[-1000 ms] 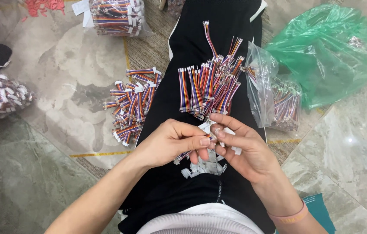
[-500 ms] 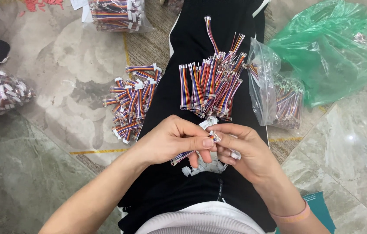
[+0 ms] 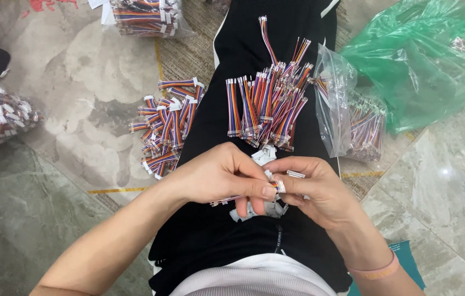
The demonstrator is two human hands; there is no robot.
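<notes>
Left hand (image 3: 219,178) thumb & forefinger pinch a short multicolour ribbon cable (image 3: 227,200) at its white connector end; cable's other end sticks out left under the palm. Right hand (image 3: 317,189) fingers closed on same connector from the other side, fingertips of both hands touching. A few loose white connectors (image 3: 265,155) lie on the black trousers (image 3: 210,241) just beyond and below the hands, partly hidden by them. Further up the lap: spread of cables (image 3: 265,107). Left of leg on the floor, another cable pile (image 3: 166,126). Right: clear bag (image 3: 347,109) w/ cables, green bag (image 3: 430,60) behind it.
</notes>
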